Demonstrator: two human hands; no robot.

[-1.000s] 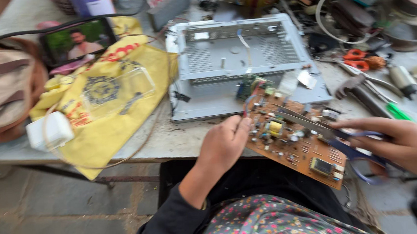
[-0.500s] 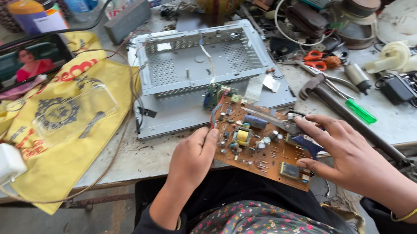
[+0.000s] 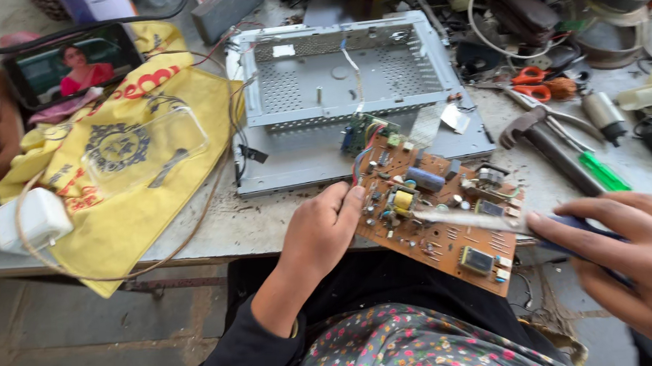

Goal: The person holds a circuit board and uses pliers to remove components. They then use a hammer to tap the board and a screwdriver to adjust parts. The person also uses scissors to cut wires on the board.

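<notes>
A worn grey tabletop carried a perforated metal chassis at centre, a yellow cloth bag at left, and a hammer, orange-handled scissors and cluttered parts at upper right.

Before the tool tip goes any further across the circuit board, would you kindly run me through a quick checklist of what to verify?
1. Circuit board held steady: ok, the left hand grips its left edge.
2. Tool gripped: ok, the right hand holds its dark handle.
3. Tip on the right component: cannot tell, the shaft is blurred.
4. Board supported underneath: not ok, it overhangs the table edge above the lap.
5. Board wires free: cannot tell, they run toward the metal chassis.
</notes>
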